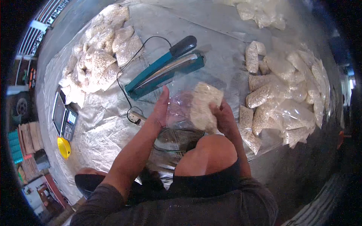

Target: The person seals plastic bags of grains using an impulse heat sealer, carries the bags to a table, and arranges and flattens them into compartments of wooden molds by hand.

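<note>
My right hand (225, 117) grips a clear plastic bag (204, 101) of pale, grain-like pieces by its right side. The bag is tilted and slightly blurred, and clear film spreads from it to the left. My left hand (162, 109) is at the film's left side, thumb stretched up and palm turned towards the bag; whether it touches the film I cannot tell. Just beyond my hands lies a teal bag sealer (166, 73) with a black-ended arm, raised at an angle. Below the bag, a dark round-rimmed area (175, 139) shows between my legs, partly hidden.
Filled bags lie heaped at the left (98, 56), at the right (286, 94) and at the far right top (260, 15). A digital scale (68, 122) and a yellow bowl (64, 147) sit left. A black cord (118, 77) runs near a power socket (135, 118) on the silvery sheet (102, 139).
</note>
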The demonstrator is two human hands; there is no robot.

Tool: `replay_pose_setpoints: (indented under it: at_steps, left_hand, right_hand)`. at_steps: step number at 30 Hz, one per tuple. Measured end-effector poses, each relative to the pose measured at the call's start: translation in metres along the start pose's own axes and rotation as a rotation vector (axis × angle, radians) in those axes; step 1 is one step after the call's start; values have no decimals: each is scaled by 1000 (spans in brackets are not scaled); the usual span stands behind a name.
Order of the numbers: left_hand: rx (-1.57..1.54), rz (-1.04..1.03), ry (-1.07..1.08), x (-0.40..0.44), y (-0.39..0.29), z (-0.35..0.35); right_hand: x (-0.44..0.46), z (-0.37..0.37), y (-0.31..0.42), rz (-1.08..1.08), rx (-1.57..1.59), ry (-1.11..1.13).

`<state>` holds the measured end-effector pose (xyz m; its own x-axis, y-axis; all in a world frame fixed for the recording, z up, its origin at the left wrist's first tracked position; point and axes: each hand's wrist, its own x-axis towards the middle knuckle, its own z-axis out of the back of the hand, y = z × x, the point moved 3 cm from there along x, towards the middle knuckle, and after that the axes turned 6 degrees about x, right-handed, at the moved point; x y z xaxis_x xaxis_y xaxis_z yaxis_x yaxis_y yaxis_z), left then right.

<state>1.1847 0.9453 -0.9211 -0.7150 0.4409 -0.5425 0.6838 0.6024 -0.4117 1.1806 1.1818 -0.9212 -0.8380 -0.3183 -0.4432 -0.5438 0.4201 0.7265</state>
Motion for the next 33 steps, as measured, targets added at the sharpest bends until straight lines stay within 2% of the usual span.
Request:
replay_pose_setpoints:
  at_steps: [2, 3, 6, 9, 12, 15, 18, 21, 24, 27, 30, 33]
  left_hand:
    - [-120, 17, 97, 19, 33, 22]
    - [127, -84, 32, 25, 43, 23]
    - [220, -12, 211, 26, 28, -3]
    - [610, -41, -4, 38, 14, -14]
    - [1528, -351, -727, 49, 31, -36]
    - [1743, -942, -311, 64, 74, -68]
    - [1914, -991, -337, 81, 90, -73]
    - [2033, -807, -421, 107, 105, -49]
    - [1825, -1011, -349, 103, 98, -61]
    - [2016, -762, -353, 120, 110, -50]
    - [1861, -1031, -323, 112, 104, -57]
    - [1970, -836, -336, 121, 110, -45]
  right_hand:
    - [6, -12, 19, 74, -240, 2]
    - [6, -14, 26, 109, -359, -2]
    - [-6, -1, 40, 176, -312, -72]
    - [-2, 44, 45, 175, -446, -147]
    - [10, 123, 16, 274, -1086, -532]
    - [8, 142, 2, 288, -815, -614]
    - [0, 104, 13, 218, -898, -528]
    - [2, 115, 3, 335, -1097, -518]
    - [2, 123, -1, 275, -1056, -524]
    - [6, 128, -9, 204, -1015, -555]
    - [8, 122, -8, 180, -929, -554]
    - [18, 134, -21, 235, -950, -545]
